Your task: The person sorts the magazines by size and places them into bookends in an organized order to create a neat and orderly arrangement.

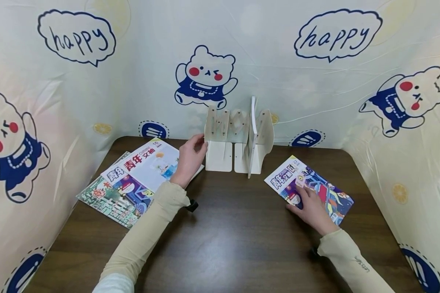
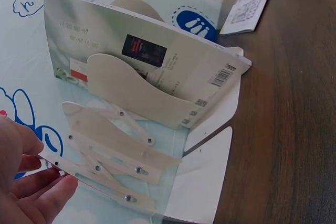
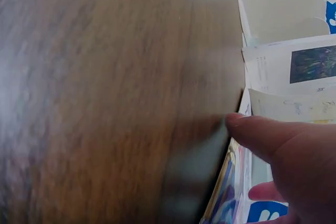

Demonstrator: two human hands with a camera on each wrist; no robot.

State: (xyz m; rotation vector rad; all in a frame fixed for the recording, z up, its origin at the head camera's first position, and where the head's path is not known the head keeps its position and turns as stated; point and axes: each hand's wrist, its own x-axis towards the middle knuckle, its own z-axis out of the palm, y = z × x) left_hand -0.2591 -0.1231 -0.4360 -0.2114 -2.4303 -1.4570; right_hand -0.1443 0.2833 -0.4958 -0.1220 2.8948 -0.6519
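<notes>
An expandable white metal bookend rack (image 1: pixel 218 156) stands at the back middle of the table, its slotted crossing arms partly spread. My left hand (image 1: pixel 191 158) pinches its left end plate between thumb and fingers. Upright in the right part of the rack is a thin magazine (image 2: pixel 110 35), its pale back cover facing left. Over on the right, my right hand (image 1: pixel 315 211) rests on a colourful magazine (image 1: pixel 280 179) lying flat, with fingers on the cover and the thumb (image 3: pixel 252 127) by its near-left edge.
Left of the rack, several magazines (image 1: pixel 106 199) lie overlapping in a fanned pile, partly behind my left forearm. The dark wooden table (image 1: pixel 223 244) is enclosed by a printed curtain (image 1: pixel 271 73) at the back and both sides.
</notes>
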